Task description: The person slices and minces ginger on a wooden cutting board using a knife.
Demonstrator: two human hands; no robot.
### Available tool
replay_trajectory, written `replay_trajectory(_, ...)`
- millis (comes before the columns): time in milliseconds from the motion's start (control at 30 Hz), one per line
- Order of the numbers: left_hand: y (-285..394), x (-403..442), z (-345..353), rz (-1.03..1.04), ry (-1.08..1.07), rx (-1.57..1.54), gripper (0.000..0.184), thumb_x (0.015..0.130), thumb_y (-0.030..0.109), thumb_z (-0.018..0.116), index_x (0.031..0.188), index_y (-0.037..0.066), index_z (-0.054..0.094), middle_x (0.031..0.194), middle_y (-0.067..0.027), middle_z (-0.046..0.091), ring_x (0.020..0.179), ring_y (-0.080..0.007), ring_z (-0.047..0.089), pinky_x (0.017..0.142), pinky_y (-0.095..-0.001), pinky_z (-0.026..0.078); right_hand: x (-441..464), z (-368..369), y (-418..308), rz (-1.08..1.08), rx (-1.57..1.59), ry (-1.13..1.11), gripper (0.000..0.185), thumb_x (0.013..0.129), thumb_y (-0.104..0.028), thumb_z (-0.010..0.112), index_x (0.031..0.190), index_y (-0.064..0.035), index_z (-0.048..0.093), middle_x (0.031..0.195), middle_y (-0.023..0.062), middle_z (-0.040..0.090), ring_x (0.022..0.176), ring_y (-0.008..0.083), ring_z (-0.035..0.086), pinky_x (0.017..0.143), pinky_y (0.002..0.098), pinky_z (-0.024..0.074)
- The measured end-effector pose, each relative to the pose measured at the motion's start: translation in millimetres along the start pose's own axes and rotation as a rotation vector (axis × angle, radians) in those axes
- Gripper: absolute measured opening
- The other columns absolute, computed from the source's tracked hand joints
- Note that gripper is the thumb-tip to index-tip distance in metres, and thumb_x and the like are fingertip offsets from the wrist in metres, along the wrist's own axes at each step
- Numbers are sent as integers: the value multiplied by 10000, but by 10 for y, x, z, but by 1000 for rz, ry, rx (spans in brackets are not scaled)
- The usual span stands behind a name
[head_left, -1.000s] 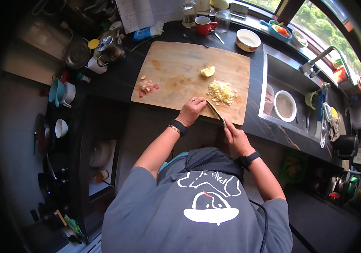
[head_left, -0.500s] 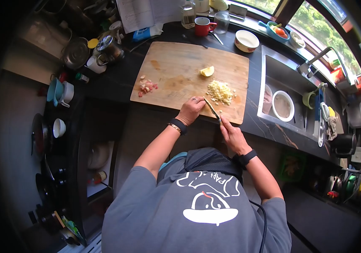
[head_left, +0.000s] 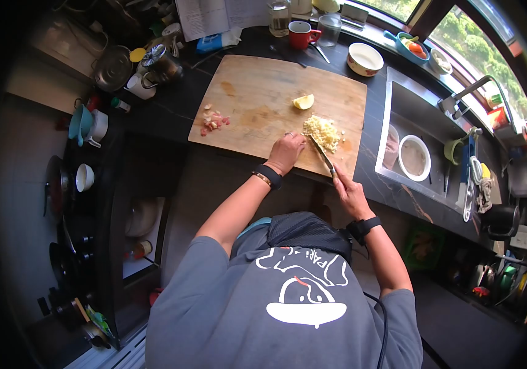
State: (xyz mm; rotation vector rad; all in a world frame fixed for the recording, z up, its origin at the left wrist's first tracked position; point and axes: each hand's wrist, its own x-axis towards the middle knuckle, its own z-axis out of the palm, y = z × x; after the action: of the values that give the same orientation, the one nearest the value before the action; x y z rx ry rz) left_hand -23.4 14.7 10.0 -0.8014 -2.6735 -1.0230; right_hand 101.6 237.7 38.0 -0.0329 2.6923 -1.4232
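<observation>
— A window (head_left: 467, 44) filled the upper right of the frame, and a dark tabletop (head_left: 172, 101) ran across the middle with a sink (head_left: 417, 111) let into its right side. From my remote seat I had a wooden cutting board (head_left: 257, 80) at upper centre. Where was the knife (head_left: 322, 153)?

— On my feed it slanted over the lower right part of the board, tip toward the upper left, overlapping the edge of a chopped pale heap (head_left: 322, 130); I couldn't tell whether they touched.

— And the hands?

— The right hand (head_left: 352, 195) was wrapped about the handle, fingers closed, at the board's lower edge. The left hand (head_left: 285, 152) was just left of the tip, its fingers bunched; I couldn't tell whether they pinched anything or touched the blade.

— How did you rate the handling?

— I judged the knife light and stiff, its thin blade likely slick. I would have held it only by the handle, with the left fingers curled clear of the edge.

— The food?

— The heap looked soft and loose, better scooped than pinched. The yellow wedge (head_left: 304, 102) above it seemed firm, perhaps slippery; I would have gripped its sides. Pinkish pieces (head_left: 215, 120) lay at the board's left, well apart from both hands.
</observation>
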Motion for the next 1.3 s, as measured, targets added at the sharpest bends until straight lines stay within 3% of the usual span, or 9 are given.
replay_trajectory(167,209,235,-97,-34,246,-15,161,860,60,656,1020,72,658,1017,-107,629,943,-328,626,784,-404,526,98,-206,-105,-159,-200,141,443,960,-222,622,1395,-179,550,872,174,690,770,377,676,677,418,531)
replay_trajectory(233,412,261,-177,-169,100,-26,318,859,159,691,1157,72,623,1201,-131,565,1114,-347,566,920,-457,474,149,-242,-87,-181,-289,216,429,940,-225,643,1360,-175,575,870,142,677,754,347,671,655,415,530)
replay_trajectory(300,606,309,-63,-96,220,143,633,822,338,742,1338,58,507,1387,-174,423,1329,-373,388,1071,-578,309,189,-279,-73,-205,-382,290,415,919,-227,665,1325,-171,599,867,110,663,738,317,666,634,411,529)
replay_trajectory(333,650,321,62,-153,108,126,924,785,497,746,1473,40,332,1519,-212,235,1453,-396,160,1105,-693,100,206,-299,-63,-244,-462,309,410,900,-226,682,1298,-166,607,843,96,630,721,295,653,613,404,520)
replay_trajectory(600,781,543,349,-312,-20,197,1006,849,647,606,1540,33,208,1622,-203,55,1505,-395,1,1094,-741,24,237,-621,-99,-415,-592,358,436,831,-177,729,1252,-169,618,786,38,543,712,211,598,568,355,488)
replay_trajectory(900,287,684,406,-329,57,263,932,887,614,590,1536,62,213,1609,-178,111,1498,-384,65,1105,-723,30,18,-1009,77,-435,-555,353,458,806,-125,759,1246,-150,635,747,50,554,659,230,599,569,357,485)
replay_trajectory(1033,87,755,197,-259,131,297,611,882,393,687,1347,33,519,1463,-176,382,1348,-375,355,1110,-565,257,-107,-1037,192,-329,-315,218,423,842,-139,739,1249,-118,629,811,90,637,699,277,647,618,373,516)
replay_trajectory(1067,55,785,146,-164,233,265,448,812,236,760,1198,52,628,1281,-134,534,1171,-343,495,1014,-463,390,-111,-1006,196,-308,-212,96,398,864,-165,723,1247,-109,628,839,100,654,722,285,657,637,377,523)
replay_trajectory(1300,-117,997,-57,-112,46,355,479,717,142,811,1164,96,646,1110,-88,597,1047,-310,559,916,-434,458,123,-748,189,-250,-101,-193,328,933,-284,653,1190,-80,652,955,162,702,851,351,682,715,420,540)
